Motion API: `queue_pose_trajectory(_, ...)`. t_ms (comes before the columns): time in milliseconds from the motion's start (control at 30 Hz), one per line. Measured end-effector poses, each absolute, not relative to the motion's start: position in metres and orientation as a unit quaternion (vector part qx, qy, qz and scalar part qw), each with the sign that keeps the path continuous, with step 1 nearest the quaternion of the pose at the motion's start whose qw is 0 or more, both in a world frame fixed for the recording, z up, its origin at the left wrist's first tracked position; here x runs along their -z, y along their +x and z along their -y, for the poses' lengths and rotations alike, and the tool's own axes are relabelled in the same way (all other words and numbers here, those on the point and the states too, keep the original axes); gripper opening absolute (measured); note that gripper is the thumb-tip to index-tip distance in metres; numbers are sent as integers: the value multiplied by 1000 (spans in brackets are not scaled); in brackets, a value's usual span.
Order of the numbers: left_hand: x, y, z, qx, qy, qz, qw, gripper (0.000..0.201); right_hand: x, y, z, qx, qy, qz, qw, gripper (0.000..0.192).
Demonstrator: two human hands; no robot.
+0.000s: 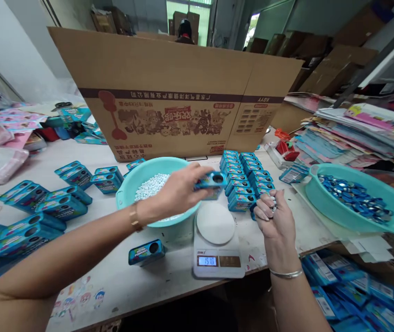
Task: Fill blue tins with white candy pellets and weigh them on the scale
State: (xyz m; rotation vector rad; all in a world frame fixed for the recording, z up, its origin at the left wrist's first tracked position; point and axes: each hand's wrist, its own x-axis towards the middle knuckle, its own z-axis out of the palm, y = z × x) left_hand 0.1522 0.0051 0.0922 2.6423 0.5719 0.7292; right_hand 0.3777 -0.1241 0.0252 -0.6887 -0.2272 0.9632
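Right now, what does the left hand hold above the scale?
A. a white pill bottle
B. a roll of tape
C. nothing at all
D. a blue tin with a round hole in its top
D: the left hand grips a blue tin with a round hole in its top, just above the white scale, whose round platform is bare.

Bare worktop (89, 276) lay open left of the white digital scale (217, 249); the tall brown cardboard box (169, 92) walled off the back.
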Motion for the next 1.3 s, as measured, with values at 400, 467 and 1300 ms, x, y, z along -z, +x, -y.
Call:
queue_pose_trajectory(400, -69, 90, -76, -9, 935, -353, -7, 32, -22, 372, 124, -454, -325, 108, 822, 33)
queue_pose_trajectory(467, -75, 88, -74, -27, 937, -349, -9, 34, -24, 373, 127, -451, -329, 101, 823, 32)
queue_pose_trajectory(1300, -55, 85, -75, 39, 926, -375, -23, 42, -14, 385, 149, -439, -324, 91, 833, 34)
